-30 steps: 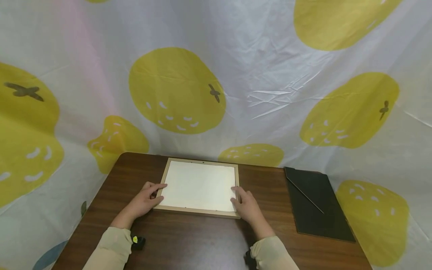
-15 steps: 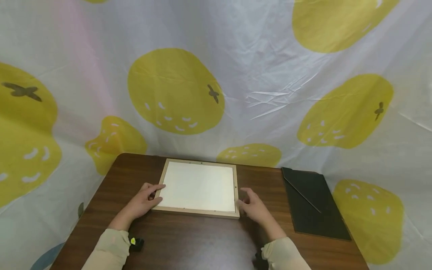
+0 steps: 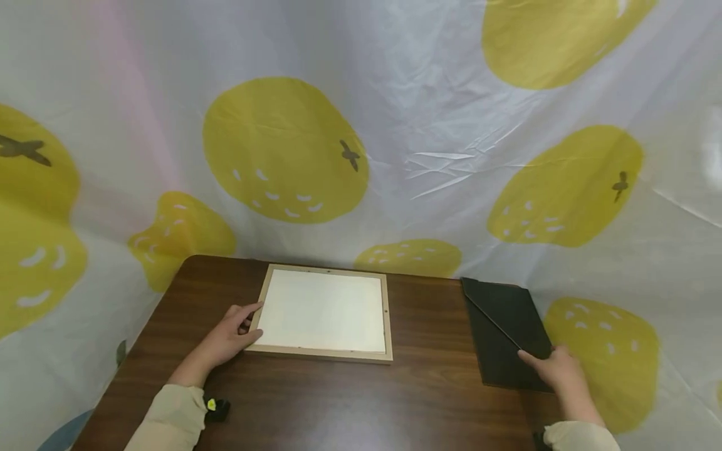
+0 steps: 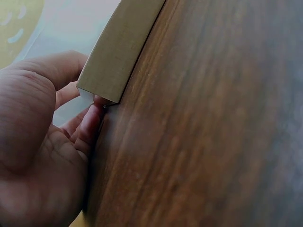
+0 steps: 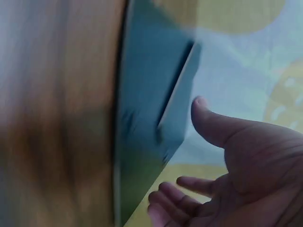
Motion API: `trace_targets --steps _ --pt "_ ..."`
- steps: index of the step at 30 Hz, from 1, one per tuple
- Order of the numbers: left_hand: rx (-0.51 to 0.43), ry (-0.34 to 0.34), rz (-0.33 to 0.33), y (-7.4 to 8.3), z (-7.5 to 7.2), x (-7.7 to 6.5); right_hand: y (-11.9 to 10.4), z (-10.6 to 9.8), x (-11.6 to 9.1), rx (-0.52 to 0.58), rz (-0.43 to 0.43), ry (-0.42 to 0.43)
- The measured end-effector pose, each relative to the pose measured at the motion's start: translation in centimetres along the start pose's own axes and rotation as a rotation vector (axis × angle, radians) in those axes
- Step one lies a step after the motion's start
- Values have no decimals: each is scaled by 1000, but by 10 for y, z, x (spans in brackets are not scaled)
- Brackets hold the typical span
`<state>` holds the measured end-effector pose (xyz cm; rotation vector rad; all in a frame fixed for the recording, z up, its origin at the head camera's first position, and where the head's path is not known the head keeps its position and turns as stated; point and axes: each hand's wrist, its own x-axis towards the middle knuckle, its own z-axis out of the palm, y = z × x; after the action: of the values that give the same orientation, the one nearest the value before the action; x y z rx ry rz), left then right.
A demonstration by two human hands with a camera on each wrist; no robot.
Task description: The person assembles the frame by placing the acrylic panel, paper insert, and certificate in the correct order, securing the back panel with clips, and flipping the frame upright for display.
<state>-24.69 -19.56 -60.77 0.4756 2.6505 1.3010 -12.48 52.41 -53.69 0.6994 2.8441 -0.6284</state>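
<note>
A light wooden picture frame [image 3: 316, 356] lies flat on the table, with a white sheet [image 3: 321, 310] filling its inside. My left hand [image 3: 225, 336] holds its left side; in the left wrist view the thumb and fingers close around the frame's corner [image 4: 116, 56]. Over at the right, my right hand [image 3: 562, 377] is at the near right part of a black backing board [image 3: 496, 363]. A thin slanting strut edge [image 3: 496, 323] crosses that board. In the right wrist view the thumb and fingers of my right hand [image 5: 251, 161] are spread, holding nothing, beside the board [image 5: 147, 71].
The brown wooden table [image 3: 417, 401] has a rounded far left corner. Behind it and along both sides hangs a white curtain [image 3: 429, 125] printed with yellow fruit. A small black device [image 3: 217, 409] sits at the left wrist.
My right hand has let go of the frame's right side and moved right to the black board. The left hand stays on the frame. The head view has shifted slightly right.
</note>
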Motion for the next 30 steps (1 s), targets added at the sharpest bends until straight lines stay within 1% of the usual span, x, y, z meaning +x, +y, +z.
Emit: trace_targets --steps 2,5,8,10,12,14,17,19,22,26,30 --pt "2 -1 0 0 -1 -1 18 -4 0 -75 23 -45" --pt "11 -3 1 -2 -2 -3 31 -1 -2 -126 31 -85" --pt "19 8 7 -5 -5 -4 33 6 -3 -155 21 -84" --pt "17 15 14 -7 -6 -5 32 8 -2 -189 13 -64" --pt "1 18 19 -8 -4 -6 33 7 0 -228 12 -52" --pt "-14 11 20 -9 -1 -8 36 5 0 -250 22 -62" --pt "-26 -2 7 -11 2 -12 42 1 -2 -265 42 -92" --pt "-23 -4 0 -11 2 -15 43 0 -3 -258 55 -116" --pt "-20 6 -2 -10 -2 -15 42 0 -3 -275 39 -122" --pt "-16 14 8 -9 -8 -14 37 -2 3 -284 6 -119" --pt "-18 14 13 -11 -8 -13 34 -4 6 -246 -3 -134"
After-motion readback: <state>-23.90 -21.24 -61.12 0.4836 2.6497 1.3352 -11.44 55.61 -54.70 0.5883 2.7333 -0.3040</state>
